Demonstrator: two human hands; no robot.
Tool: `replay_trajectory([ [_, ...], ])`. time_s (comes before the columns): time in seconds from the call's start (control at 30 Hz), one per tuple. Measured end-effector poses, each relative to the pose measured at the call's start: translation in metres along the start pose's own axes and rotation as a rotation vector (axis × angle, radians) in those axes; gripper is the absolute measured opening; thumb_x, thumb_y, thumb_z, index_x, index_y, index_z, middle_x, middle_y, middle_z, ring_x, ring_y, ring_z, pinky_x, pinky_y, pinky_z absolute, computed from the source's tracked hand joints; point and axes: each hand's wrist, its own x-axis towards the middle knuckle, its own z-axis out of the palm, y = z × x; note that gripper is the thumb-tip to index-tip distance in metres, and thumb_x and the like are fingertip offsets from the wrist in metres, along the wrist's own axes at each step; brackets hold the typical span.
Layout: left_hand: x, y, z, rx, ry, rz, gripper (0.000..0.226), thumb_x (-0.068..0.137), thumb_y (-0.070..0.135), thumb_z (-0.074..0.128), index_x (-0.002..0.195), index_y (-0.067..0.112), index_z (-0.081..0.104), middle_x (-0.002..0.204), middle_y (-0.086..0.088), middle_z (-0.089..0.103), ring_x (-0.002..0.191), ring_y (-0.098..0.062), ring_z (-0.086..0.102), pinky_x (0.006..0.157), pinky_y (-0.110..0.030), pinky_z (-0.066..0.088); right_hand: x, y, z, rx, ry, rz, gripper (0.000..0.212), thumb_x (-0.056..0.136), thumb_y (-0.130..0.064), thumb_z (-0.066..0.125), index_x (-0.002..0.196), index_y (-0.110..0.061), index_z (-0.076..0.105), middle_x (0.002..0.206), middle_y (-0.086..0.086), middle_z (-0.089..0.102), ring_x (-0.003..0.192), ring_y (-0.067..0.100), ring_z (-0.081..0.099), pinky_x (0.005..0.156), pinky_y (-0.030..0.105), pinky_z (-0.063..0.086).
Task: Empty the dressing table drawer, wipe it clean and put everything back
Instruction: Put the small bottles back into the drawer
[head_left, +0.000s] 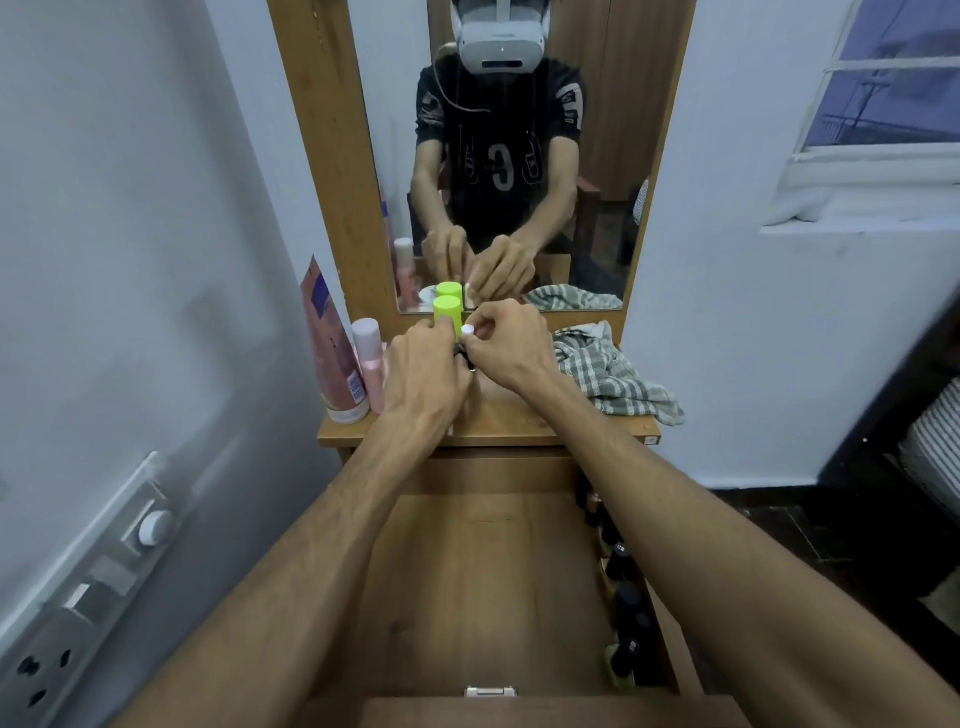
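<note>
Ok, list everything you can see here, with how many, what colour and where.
Drawer: one, brown wood, pulled open below the tabletop, floor mostly bare.
Small dark bottles: a row, exact count unclear, along the drawer's right side.
Checked cloth: one, green and white, crumpled on the tabletop's right.
Tube: one, pink, standing at the tabletop's left edge.
Spray bottle: one, pink with a paler cap, right of the tube.
Lime-green capped container: one, by the mirror.
White-capped small item: one, at the right fingers.
Switch panel: one, grey, left wall.
Left hand, right hand: together over the tabletop.
</note>
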Motion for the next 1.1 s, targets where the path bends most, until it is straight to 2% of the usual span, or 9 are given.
replay_trajectory([
  [0.07, -0.005, 0.003, -0.005, -0.062, 0.027, 0.019, 0.015, 0.087, 0.023, 0.063, 0.094, 0.009, 0.065, 0.09, -0.012, 0.069, 0.078, -0.033, 0.065, 0.061, -0.038, 0.041, -0.005, 0.003, -0.01, 0.019, 0.019, 0.007, 0.012, 0.075, -0.025, 0.07, 0.083, -0.025, 0.079, 0.072, -0.007, 0.074, 0.077, 0.013, 0.07, 0.073, 0.037, 0.06],
  [0.17, -0.02, 0.018, -0.016, -0.212, 0.096, 0.058, 0.018, 0.085, 0.026, 0.064, 0.092, 0.011, 0.07, 0.088, -0.005, 0.068, 0.076, -0.021, 0.062, 0.064, -0.037, 0.049, -0.023, 0.011, -0.037, 0.044, 0.042, -0.008, 0.011, 0.072, -0.028, 0.071, 0.078, -0.025, 0.08, 0.066, -0.011, 0.072, 0.069, 0.004, 0.068, 0.069, 0.032, 0.06],
  [0.3, -0.054, 0.048, -0.032, -0.381, 0.162, 0.065, 0.018, 0.085, 0.029, 0.069, 0.093, 0.015, 0.075, 0.09, 0.003, 0.07, 0.073, -0.011, 0.061, 0.066, -0.025, 0.045, -0.066, 0.024, -0.082, 0.068, 0.05, -0.028, 0.007, 0.072, -0.028, 0.076, 0.076, -0.025, 0.081, 0.068, -0.013, 0.074, 0.07, 0.001, 0.069, 0.066, 0.023, 0.056],
  [0.43, -0.096, 0.067, -0.034, -0.52, 0.079, 0.045, 0.01, 0.081, 0.028, 0.075, 0.088, 0.02, 0.076, 0.086, 0.008, 0.071, 0.069, -0.009, 0.065, 0.065, -0.027, 0.054, -0.116, 0.036, -0.114, 0.105, -0.014, -0.031, 0.004, 0.073, -0.024, 0.079, 0.077, -0.025, 0.081, 0.069, -0.011, 0.074, 0.069, 0.005, 0.071, 0.065, 0.022, 0.057],
  [0.53, -0.12, 0.072, -0.018, -0.474, -0.04, -0.016, 0.013, 0.079, 0.027, 0.076, 0.087, 0.017, 0.078, 0.082, 0.005, 0.072, 0.071, -0.012, 0.068, 0.069, -0.036, 0.058, -0.145, 0.045, -0.121, 0.109, -0.092, -0.013, 0.005, 0.073, -0.021, 0.08, 0.076, -0.024, 0.08, 0.067, -0.009, 0.074, 0.062, 0.001, 0.068, 0.062, 0.018, 0.055],
  [0.7, -0.137, 0.076, 0.013, -0.428, -0.236, -0.187, 0.011, 0.076, 0.026, 0.077, 0.086, 0.021, 0.079, 0.079, 0.007, 0.074, 0.077, -0.014, 0.069, 0.075, -0.032, 0.056, -0.165, 0.067, -0.106, 0.024, -0.189, 0.022, 0.004, 0.077, -0.023, 0.076, 0.077, -0.025, 0.078, 0.068, -0.011, 0.074, 0.06, -0.002, 0.065, 0.062, 0.019, 0.053],
  [0.83, -0.134, 0.08, 0.031, -0.466, -0.263, -0.297, 0.015, 0.078, 0.024, 0.077, 0.093, 0.021, 0.079, 0.081, 0.01, 0.072, 0.078, -0.011, 0.066, 0.073, -0.022, 0.046, -0.168, 0.081, -0.091, -0.092, -0.253, -0.003, 0.006, 0.079, -0.024, 0.074, 0.079, -0.025, 0.08, 0.068, -0.013, 0.072, 0.063, -0.001, 0.063, 0.064, 0.023, 0.054],
  [0.93, -0.127, 0.084, 0.042, -0.487, -0.261, -0.325, 0.019, 0.078, 0.022, 0.077, 0.096, 0.021, 0.079, 0.085, 0.008, 0.075, 0.08, -0.012, 0.069, 0.076, -0.026, 0.053, -0.166, 0.092, -0.079, -0.158, -0.236, -0.013, 0.006, 0.077, -0.025, 0.071, 0.077, -0.027, 0.077, 0.067, -0.013, 0.068, 0.064, 0.004, 0.061, 0.063, 0.028, 0.053],
  [1.1, -0.125, 0.09, 0.054, -0.484, -0.263, -0.289, 0.022, 0.079, 0.022, 0.077, 0.101, 0.02, 0.078, 0.088, 0.008, 0.075, 0.078, -0.01, 0.07, 0.074, -0.027, 0.057, -0.17, 0.103, -0.068, -0.233, -0.205, -0.044, 0.006, 0.077, -0.024, 0.073, 0.083, -0.024, 0.077, 0.076, -0.011, 0.063, 0.074, 0.011, 0.06, 0.064, 0.028, 0.046],
])
